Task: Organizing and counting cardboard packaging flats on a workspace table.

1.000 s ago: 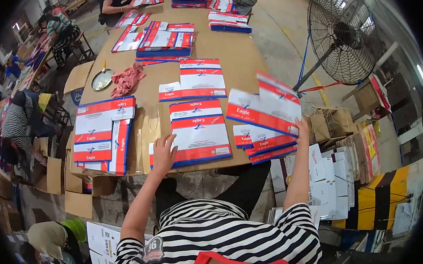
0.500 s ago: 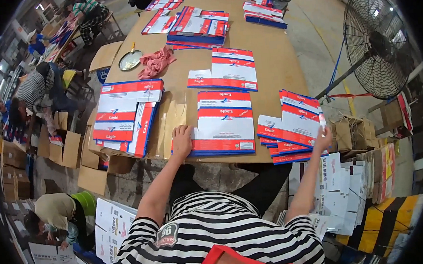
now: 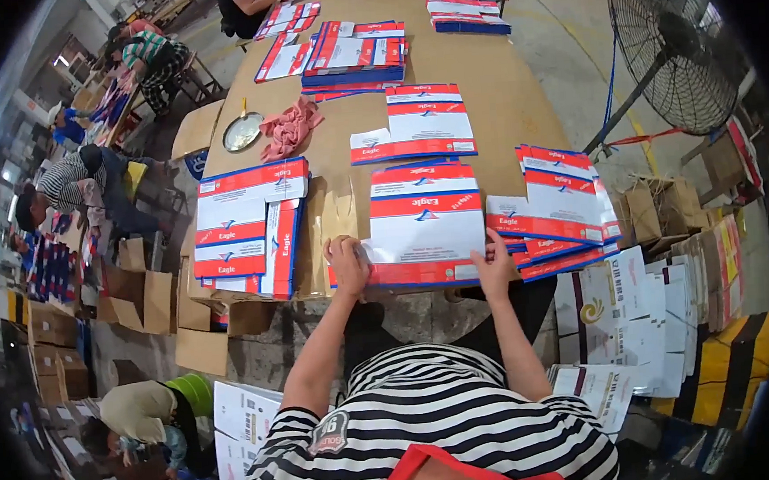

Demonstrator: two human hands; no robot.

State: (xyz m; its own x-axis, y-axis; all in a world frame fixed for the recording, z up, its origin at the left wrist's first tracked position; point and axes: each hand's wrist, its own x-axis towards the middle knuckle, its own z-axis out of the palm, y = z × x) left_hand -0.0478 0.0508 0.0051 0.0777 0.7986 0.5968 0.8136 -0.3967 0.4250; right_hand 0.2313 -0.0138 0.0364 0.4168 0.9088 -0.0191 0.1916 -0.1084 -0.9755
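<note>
A flat red, white and blue printed carton (image 3: 423, 224) lies in front of me at the table's near edge. My left hand (image 3: 348, 266) is at its lower left corner, fingers bent and closed over the edge. My right hand (image 3: 493, 264) touches its lower right edge, thumb and forefinger apart. Just right of that hand is a fanned stack of similar flat cartons (image 3: 562, 198). Another stack (image 3: 230, 227) lies to the left, overhanging the table edge. One more flat carton (image 3: 430, 123) lies just beyond the middle one.
A pink cloth (image 3: 290, 129) and a round mirror-like disc with a handle (image 3: 242, 132) lie on the brown table (image 3: 517, 100). More carton stacks (image 3: 355, 52) stand farther off. A large fan (image 3: 676, 37) is at right, cardboard boxes (image 3: 137, 299) at left. Other people work nearby.
My right hand has let go of the right-hand stack and moved left to the middle carton. My left hand stays at that carton's left corner. The view has shifted slightly.
</note>
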